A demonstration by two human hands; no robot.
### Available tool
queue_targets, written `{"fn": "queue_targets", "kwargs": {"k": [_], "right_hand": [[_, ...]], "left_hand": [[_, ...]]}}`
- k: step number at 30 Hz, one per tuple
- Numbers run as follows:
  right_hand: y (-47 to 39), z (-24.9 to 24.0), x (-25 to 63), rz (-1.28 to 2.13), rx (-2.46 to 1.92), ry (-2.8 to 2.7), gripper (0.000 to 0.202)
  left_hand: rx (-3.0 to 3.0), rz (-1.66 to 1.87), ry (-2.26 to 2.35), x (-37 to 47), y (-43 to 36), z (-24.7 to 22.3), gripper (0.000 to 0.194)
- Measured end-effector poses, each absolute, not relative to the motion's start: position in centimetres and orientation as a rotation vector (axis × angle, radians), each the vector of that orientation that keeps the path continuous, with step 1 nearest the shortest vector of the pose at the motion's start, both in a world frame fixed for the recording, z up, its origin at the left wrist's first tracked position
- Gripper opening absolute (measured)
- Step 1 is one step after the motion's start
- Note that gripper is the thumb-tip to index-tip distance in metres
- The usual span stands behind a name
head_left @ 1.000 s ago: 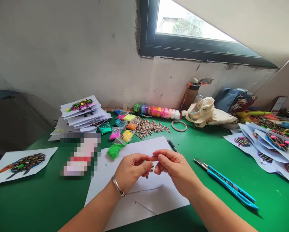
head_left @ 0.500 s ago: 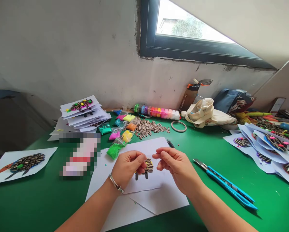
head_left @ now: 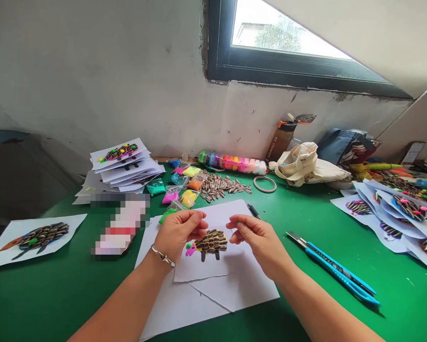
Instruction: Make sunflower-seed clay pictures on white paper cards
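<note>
Green tabletop up against a rough grey wall, flat white sheet with a seed-covered creature way over left. The left hand has thumb and fingers curled close, can't tell if anything's pinched. Pink-headed, seed-bodied animal picture lies between and below the hands, probably for easy reach. The right hand seems to pinch a tiny green speck, blue plastic cutter set aside, likely for elbow room

Left hand — fingers curled, pinched. Right hand — likewise bent, pinched. Hands raised, facing, apart; forearms angled inward.
</note>
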State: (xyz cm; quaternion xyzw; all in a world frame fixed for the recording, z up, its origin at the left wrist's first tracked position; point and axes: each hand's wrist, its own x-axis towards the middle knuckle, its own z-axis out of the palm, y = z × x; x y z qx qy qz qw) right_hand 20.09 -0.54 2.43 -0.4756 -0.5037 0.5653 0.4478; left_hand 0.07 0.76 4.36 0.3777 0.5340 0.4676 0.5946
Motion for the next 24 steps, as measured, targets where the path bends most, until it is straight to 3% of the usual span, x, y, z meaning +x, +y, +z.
{"fn": "queue_targets", "kwargs": {"k": [9,19,24], "right_hand": [[-0.4,1.6,20.3,1.101,-1.316,-1.549,0.019],[-0.4,0.7,20.2,0.729,-1.355,-1.920,0.018],[-0.1,-0.5,20.2,0.736,-1.306,-1.890,0.020]], "left_hand": [[0.948,1.095,1.274,0.1,1.0,3.9,0.043],[1.066,1.103,1.314,0.0,0.9,3.0,0.041],[1.008,1.122,1.285,0.1,1.2,3.0,0.037]]}}
